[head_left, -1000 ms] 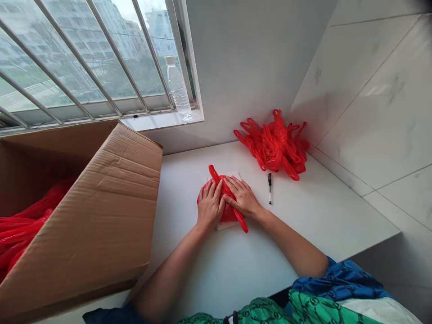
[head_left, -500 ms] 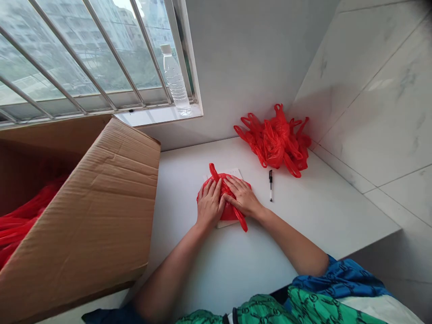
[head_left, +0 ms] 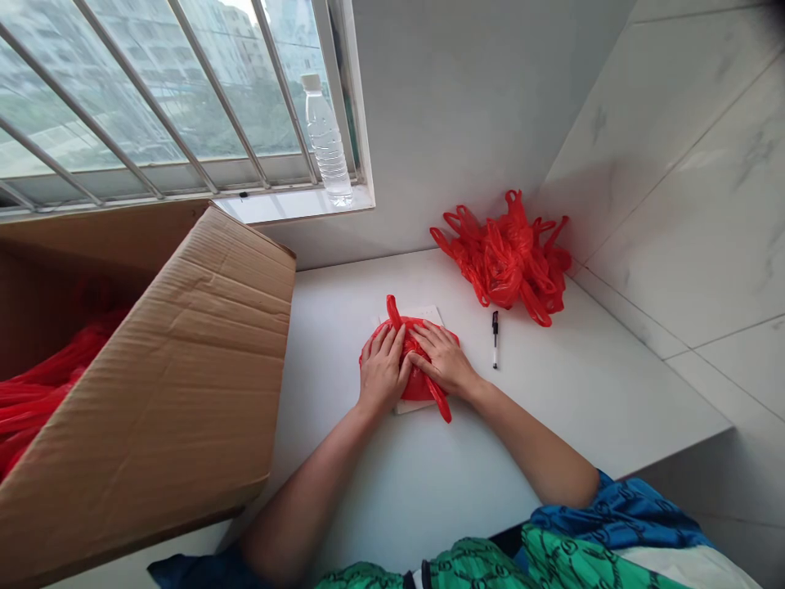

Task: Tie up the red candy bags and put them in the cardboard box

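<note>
A red plastic bag (head_left: 419, 386) lies bunched on a white sheet or pad (head_left: 431, 313) on the white table (head_left: 343, 483). Two of its handle loops stick out, one at the far side and one at the near right. My left hand (head_left: 383, 366) rests flat on the bag's left part, fingers stretched forward. On the right part lies my right hand (head_left: 442, 357), its fingers also extended and pointing to the far left. Both thumbs come close together over the middle. Whatever may be inside the bag is hidden.
A black-capped pen (head_left: 495, 339) lies right of my hands. Behind it sits a heap of red plastic bags (head_left: 509, 254) by the wall. At left stands a large open cardboard box (head_left: 184, 368) with red bags (head_left: 55, 384) inside. A clear bottle (head_left: 328, 143) stands on the windowsill.
The camera view has shifted slightly, so the surroundings appear a little displaced. Both hands stay flat on the red bag, with no clear movement.
</note>
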{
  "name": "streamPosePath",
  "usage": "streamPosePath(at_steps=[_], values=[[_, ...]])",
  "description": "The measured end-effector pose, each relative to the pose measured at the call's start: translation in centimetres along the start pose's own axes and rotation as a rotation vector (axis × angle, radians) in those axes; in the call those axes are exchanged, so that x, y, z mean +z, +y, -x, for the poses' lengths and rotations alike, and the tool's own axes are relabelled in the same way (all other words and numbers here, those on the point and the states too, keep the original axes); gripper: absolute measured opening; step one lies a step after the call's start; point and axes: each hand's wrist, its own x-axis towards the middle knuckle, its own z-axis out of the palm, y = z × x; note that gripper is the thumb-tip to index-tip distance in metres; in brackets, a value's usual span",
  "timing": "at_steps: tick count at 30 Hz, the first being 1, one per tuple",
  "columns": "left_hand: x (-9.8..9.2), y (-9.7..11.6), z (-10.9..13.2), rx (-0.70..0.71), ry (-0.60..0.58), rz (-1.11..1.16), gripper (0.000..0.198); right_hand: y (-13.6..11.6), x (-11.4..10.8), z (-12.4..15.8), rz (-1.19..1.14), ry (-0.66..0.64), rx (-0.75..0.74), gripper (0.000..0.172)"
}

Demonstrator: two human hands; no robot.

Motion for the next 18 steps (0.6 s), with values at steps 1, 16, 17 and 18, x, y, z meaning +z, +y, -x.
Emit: streamPosePath(at_steps=[1, 16, 17, 18], values=[[0.00, -0.01, 0.01, -0.001, 0.000, 0.000, 0.052, 0.00, -0.01, 0.01, -0.001, 0.000, 0.001, 0.069], [-0.11, -0.10, -0.02, -0.014, -0.019, -0.009, 0.051, -0.13, -0.11, 0.02, 0.011, -0.007, 0.010, 0.066], [-0.11, -0.12, -0.02, -0.013, -0.018, -0.009, 0.051, -0.16, -0.13, 0.03, 0.014, -0.007, 0.011, 0.065], [-0.11, -0.14, -0.03, -0.012, -0.017, -0.008, 0.051, -0.19, -0.14, 0.04, 0.017, -0.005, 0.011, 0.065]])
